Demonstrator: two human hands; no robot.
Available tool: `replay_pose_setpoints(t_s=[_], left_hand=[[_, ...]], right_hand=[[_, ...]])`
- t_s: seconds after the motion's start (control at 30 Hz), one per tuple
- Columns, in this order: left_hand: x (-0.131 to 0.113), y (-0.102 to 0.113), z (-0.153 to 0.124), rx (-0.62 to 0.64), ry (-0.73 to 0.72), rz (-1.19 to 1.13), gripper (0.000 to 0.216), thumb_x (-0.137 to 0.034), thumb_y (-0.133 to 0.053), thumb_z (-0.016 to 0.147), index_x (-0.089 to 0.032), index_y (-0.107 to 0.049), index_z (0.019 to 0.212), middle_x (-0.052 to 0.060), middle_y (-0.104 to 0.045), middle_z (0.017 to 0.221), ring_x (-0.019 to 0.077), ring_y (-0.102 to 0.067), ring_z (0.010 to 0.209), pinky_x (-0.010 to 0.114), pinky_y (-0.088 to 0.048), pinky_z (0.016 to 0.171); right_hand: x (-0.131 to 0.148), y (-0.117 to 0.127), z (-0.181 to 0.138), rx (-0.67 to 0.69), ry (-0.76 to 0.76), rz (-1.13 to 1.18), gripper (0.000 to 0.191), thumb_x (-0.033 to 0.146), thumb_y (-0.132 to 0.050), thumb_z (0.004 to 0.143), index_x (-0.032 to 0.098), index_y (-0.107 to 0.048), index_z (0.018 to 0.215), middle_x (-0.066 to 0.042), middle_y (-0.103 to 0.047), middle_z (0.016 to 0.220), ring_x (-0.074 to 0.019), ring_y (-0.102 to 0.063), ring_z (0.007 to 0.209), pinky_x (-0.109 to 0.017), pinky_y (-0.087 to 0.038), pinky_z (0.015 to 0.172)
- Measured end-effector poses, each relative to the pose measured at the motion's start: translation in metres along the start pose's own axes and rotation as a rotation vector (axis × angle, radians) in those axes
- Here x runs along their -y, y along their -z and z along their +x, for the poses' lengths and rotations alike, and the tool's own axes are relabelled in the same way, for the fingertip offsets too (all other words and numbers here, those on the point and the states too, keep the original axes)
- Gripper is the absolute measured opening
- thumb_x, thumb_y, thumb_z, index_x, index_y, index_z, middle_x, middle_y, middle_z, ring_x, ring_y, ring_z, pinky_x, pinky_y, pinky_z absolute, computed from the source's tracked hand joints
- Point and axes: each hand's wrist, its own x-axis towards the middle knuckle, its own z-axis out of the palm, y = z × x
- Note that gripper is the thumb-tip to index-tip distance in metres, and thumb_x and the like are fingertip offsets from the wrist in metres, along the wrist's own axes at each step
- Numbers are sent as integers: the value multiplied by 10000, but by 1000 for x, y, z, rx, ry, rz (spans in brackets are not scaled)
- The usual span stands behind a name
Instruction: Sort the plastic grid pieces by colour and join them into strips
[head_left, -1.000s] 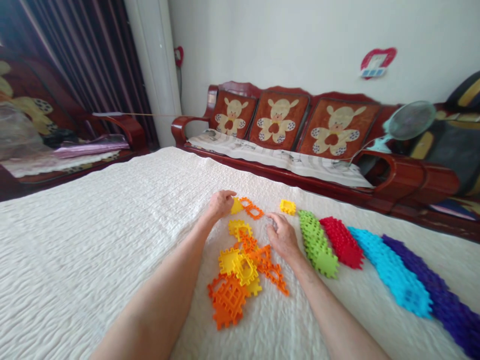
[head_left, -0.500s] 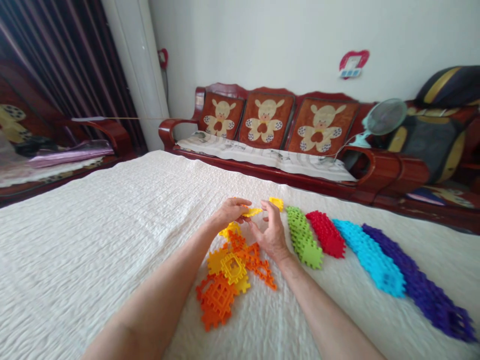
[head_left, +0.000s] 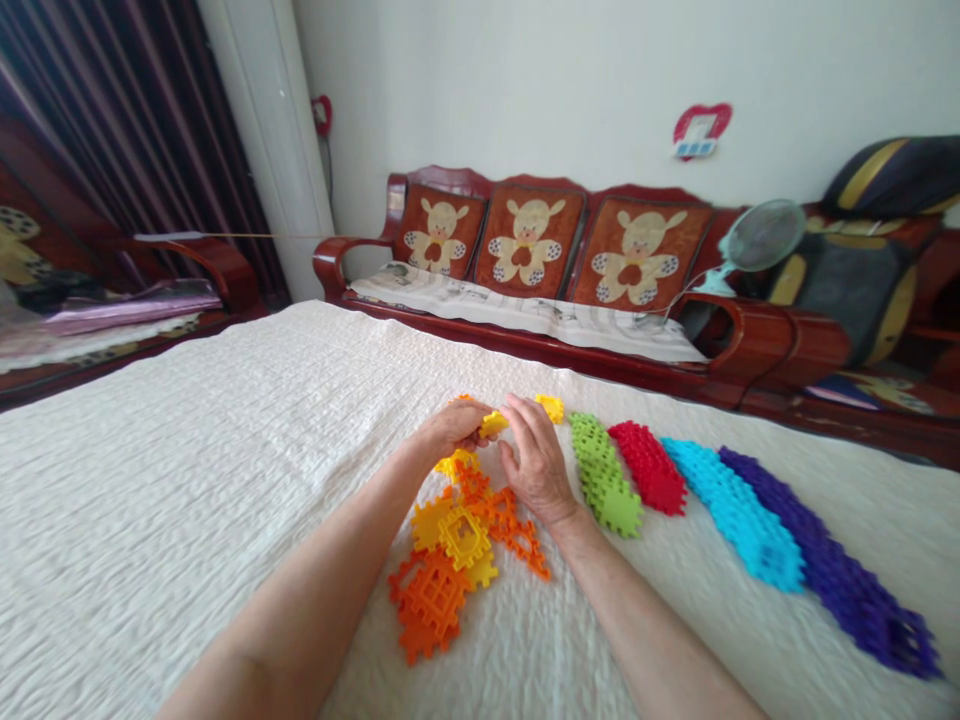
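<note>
My left hand (head_left: pixel 457 425) and my right hand (head_left: pixel 534 462) meet above a white quilted surface (head_left: pixel 187 480), both closed on one yellow interlocking plastic tile (head_left: pixel 493 424) held between them. Under the hands lies a loose heap of orange and yellow tiles (head_left: pixel 454 550). One yellow tile (head_left: pixel 551 407) lies alone just beyond my right hand. To the right run overlapping rows of tiles: green (head_left: pixel 604 475), red (head_left: pixel 649 465), light blue (head_left: pixel 739 515) and purple (head_left: pixel 840 570).
A dark red wooden sofa (head_left: pixel 570 260) with bear-print cushions stands behind the surface. A small green fan (head_left: pixel 765 238) sits at its right end beside dark cushions. Another wooden seat with pink cloth (head_left: pixel 127 310) and dark curtains are at the left.
My left hand lifted a yellow tile from the surface and brought it toward my right hand, which rose from the heap to grip it too. The camera view shifted slightly left.
</note>
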Motion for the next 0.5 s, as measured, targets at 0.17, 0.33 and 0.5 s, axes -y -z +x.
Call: replay_pose_setpoints(t_s=[0.17, 0.33, 0.5], left_hand=[[-2, 0, -2, 37, 96, 32, 124, -135, -470, 712, -124, -580, 657, 6, -568, 519, 47, -452, 363, 152, -323, 377], [-3, -3, -6, 27, 74, 76, 148, -147, -479, 735, -137, -547, 603, 1, -547, 471, 64, -470, 361, 161, -343, 383], [-5, -2, -10, 46, 59, 111, 119, -159, -507, 704, -140, -550, 595, 4, -546, 454, 73, -484, 372, 167, -347, 393]], right_hand=[[-2, -2, 0, -38, 25, -23, 513, 138, -411, 877, 181, -354, 1386, -134, -443, 1366, -274, -382, 1300, -516, -375, 1067], [-1, -5, -2, -32, -11, 2, 534, 178, -443, 874, 172, -332, 1396, -151, -447, 1335, -275, -416, 1266, -494, -394, 1052], [0, -8, -5, 11, -56, 22, 556, 184, -455, 859, 162, -312, 1395, -151, -453, 1315, -261, -426, 1248, -461, -395, 1045]])
